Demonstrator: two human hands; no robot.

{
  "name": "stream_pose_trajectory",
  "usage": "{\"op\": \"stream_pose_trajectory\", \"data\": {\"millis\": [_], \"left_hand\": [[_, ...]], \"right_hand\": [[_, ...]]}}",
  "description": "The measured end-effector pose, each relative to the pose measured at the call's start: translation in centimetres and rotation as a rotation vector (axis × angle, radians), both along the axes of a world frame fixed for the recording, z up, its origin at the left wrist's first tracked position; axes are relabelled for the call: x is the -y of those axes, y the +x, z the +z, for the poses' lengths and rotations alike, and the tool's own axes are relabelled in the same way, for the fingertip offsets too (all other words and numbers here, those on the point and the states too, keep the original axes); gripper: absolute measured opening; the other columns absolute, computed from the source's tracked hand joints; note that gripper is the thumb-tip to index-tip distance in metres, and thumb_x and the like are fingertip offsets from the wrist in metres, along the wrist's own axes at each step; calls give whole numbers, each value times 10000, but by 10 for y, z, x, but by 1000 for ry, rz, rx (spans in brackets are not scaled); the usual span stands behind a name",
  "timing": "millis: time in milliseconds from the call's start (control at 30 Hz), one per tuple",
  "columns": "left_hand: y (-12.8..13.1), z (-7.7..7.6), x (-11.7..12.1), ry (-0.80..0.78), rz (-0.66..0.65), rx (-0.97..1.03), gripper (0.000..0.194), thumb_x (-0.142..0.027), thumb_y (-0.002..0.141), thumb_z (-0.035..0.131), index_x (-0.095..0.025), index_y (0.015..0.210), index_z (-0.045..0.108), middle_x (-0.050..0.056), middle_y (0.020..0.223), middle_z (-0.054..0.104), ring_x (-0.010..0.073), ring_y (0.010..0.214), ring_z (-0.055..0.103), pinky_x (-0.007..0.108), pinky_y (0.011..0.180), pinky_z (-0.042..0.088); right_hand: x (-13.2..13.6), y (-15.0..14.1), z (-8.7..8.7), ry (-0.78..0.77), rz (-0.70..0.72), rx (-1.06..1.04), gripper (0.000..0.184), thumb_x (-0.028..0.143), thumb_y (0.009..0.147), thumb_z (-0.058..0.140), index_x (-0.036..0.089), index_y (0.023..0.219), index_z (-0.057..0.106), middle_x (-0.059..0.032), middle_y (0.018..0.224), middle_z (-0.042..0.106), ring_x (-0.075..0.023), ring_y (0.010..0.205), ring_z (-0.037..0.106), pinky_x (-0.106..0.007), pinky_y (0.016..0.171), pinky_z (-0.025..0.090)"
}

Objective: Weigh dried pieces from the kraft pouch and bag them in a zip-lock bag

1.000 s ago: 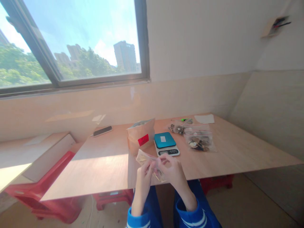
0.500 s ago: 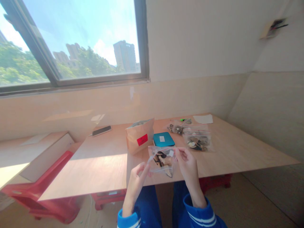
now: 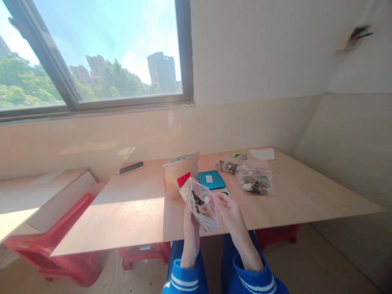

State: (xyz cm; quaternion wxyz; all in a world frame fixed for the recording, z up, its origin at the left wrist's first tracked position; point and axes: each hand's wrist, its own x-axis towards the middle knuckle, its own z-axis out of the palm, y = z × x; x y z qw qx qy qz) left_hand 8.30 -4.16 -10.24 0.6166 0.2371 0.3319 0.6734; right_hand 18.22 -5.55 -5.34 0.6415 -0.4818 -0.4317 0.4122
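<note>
Head cam: your left hand [image 3: 190, 222] and right hand [image 3: 228, 209] both pinch the zip bag [image 3: 200, 203] above the table [image 3: 137, 212] edge. Tilted like that, bits could spill into your lap if the seal's open.

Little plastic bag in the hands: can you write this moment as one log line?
left hand: holds clear zip bag | right hand: pinches bag's edge | bag: dark and pale bits inside, held over table edge | behind: blue scale, paper pouch
</note>
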Motion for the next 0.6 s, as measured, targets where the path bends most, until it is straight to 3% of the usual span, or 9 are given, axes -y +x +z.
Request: {"op": "stream_pose_trajectory", "data": {"millis": [133,300,400,600], "left_hand": [[-10,-7,4,-80,112,14,431,-439,804,622,-186,1153,614,77,1109,695,231,1052,641,366,923,490],[-22,-13,-1,-87,162,-61,351,-422,762,678,-178,1014,662,47,957,728,196,952,669,295,848,520],[-25,-13,2,-40,152,-143,346,-439,769,667,-173,990,664,45,953,714,198,972,654,299,876,510],[-24,-15,2,73,99,-334,474,-413,788,646,-220,1214,565,79,1299,584,233,1262,500,339,1058,394]], "right_hand": [[-1,1,-5,132,-230,223,386,487,769,643,181,1003,623,-98,953,690,-199,777,658,-356,732,551],[0,-1,-10,223,83,378,201,303,872,521,200,959,670,-89,968,697,-207,880,674,-351,803,560],[-4,-4,-17,240,103,446,229,220,839,514,192,994,680,-106,1036,688,-230,954,667,-368,838,555],[-4,-6,-24,152,299,561,469,163,814,515,172,1281,560,-123,1312,587,-269,1241,526,-467,1068,399]]}}
